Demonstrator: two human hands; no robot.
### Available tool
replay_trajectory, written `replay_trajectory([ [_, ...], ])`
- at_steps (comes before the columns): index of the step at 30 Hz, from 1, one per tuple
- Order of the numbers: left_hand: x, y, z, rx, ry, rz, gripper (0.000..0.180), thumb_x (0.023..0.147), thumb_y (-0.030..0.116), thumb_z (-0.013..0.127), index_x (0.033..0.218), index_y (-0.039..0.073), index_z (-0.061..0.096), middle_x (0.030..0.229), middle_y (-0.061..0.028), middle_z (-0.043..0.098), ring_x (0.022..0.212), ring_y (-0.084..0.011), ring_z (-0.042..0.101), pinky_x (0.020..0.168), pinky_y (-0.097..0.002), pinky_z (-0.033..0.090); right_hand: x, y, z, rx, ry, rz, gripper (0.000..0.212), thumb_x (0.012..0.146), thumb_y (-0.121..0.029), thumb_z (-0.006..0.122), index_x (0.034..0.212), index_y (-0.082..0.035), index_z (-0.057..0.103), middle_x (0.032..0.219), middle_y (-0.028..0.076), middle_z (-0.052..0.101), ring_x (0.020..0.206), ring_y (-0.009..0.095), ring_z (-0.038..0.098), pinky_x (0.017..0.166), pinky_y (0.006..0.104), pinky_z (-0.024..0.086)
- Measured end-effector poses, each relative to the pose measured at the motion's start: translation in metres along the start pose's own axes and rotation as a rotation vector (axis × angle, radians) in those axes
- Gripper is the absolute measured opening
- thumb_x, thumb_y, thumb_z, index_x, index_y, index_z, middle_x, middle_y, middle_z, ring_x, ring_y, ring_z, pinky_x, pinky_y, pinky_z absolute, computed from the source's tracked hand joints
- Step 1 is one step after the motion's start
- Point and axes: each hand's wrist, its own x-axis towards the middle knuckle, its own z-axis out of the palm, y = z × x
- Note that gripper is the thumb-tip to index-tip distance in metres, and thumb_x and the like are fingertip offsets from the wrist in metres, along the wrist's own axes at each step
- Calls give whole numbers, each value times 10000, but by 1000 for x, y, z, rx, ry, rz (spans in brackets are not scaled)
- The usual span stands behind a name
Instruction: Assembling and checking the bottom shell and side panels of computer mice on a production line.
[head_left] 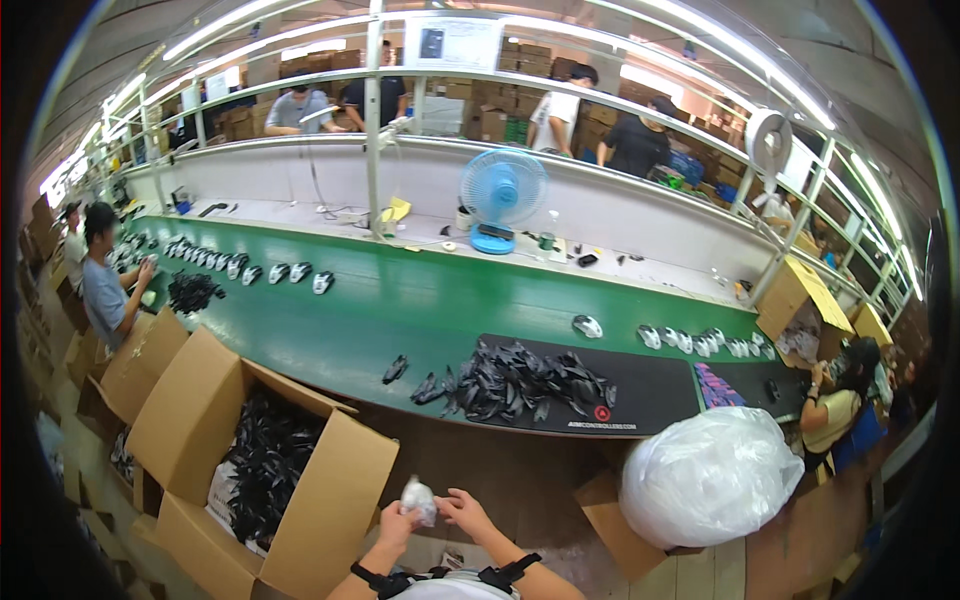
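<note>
A worker's left hand (396, 526) grasps a small white bundle (420, 502) on the near side of the black mat (655, 382); the right hand (470, 515) is just beside it, fingers loosely bent and parted, contact impossible to tell. Black pieces (515, 380) lie heaped on the mat. Left of it stands an open cardboard box (330, 490); beyond it, a blue fan (503, 188).

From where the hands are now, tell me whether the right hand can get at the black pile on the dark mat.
Likely yes: nothing visible stands between the right hand and the black pile, though a forward reach seems needed. The left hand holds the small white item.
</note>
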Motion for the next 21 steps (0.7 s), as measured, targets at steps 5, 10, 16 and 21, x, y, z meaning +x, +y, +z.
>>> replay_trajectory([
  [5,-18,-9,42,712,-46,449,81,740,39,593,799,5,550,704,-132,601,677,-283,622,591,-388,485,9,8,16,428,-172,134,369,815,-222,695,1075,-5,549,963,92,630,855,162,618,705,295,518],
  [10,-30,9,48,947,-192,735,62,745,70,573,794,34,587,849,-151,580,771,-360,591,661,-433,490,13,-3,12,800,38,94,209,793,-89,676,984,-62,596,764,47,598,685,166,600,614,292,509],
  [16,-35,7,55,1030,-274,698,52,735,83,595,774,54,613,846,-132,538,754,-349,588,650,-431,499,10,-8,-15,1051,5,180,132,828,-188,645,820,-118,533,699,20,539,551,112,491,479,241,403],
  [21,-45,12,54,1200,-291,584,84,735,130,594,777,67,631,826,-120,586,744,-351,609,662,-434,509,-8,-31,-15,1055,89,208,290,874,-319,591,675,-146,470,619,-5,473,483,93,414,428,215,332],
])
